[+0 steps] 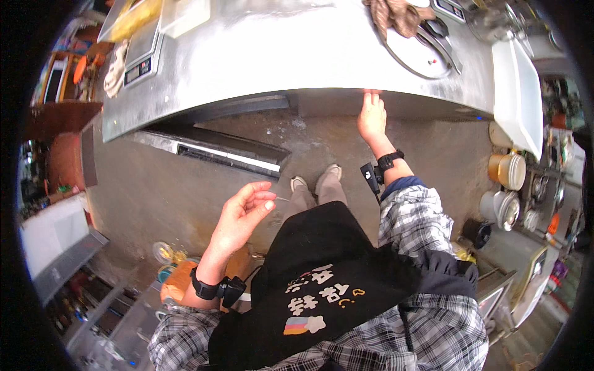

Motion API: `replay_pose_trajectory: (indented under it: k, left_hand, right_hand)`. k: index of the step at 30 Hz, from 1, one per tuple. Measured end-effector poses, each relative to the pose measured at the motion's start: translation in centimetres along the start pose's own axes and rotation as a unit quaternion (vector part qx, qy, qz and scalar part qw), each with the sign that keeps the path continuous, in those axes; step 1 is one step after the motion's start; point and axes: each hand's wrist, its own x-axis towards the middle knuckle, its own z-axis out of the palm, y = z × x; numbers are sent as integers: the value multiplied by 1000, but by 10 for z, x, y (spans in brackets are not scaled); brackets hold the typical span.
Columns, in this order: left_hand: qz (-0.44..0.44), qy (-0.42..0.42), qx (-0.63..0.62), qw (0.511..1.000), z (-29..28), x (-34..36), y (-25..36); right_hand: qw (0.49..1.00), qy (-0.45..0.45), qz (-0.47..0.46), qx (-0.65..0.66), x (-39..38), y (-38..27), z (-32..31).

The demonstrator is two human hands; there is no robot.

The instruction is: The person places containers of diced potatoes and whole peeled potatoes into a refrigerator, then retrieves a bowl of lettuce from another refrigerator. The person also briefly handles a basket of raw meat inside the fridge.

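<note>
My left hand (243, 213) hangs in the air over the floor, fingers loosely curved and apart; a thin pale line shows beside its fingertips, too faint to make out. My right hand (372, 116) reaches forward with fingers extended, their tips at the front edge of the steel counter (278, 43). Just beyond it on the counter lie a crumpled brown cloth (393, 18) and a curved dark strap-like item (408, 62). A digital scale (137, 68) sits at the counter's left, beside a pale cloth (114, 74) and a tub of yellow food (120, 21).
Below the counter is a long metal frame (226, 161) near my feet (328, 173). A white plastic bin (520, 99) stands at the counter's right end, above lidded buckets (506, 170). Steel shelving (86, 297) is at lower left, an orange object (185, 272) behind my left arm.
</note>
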Motion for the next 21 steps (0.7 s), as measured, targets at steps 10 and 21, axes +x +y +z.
replay_pose_trajectory:
  k: [10, 21]
  left_hand:
    - [-28, -54, 129, 990, 67, 28, 53]
    - [-39, -255, 350, 901, 197, 138, 46]
  right_hand:
    - [994, 74, -35, 77, -41, 9, -12]
    - [970, 78, 144, 177, -269, 116, -91]
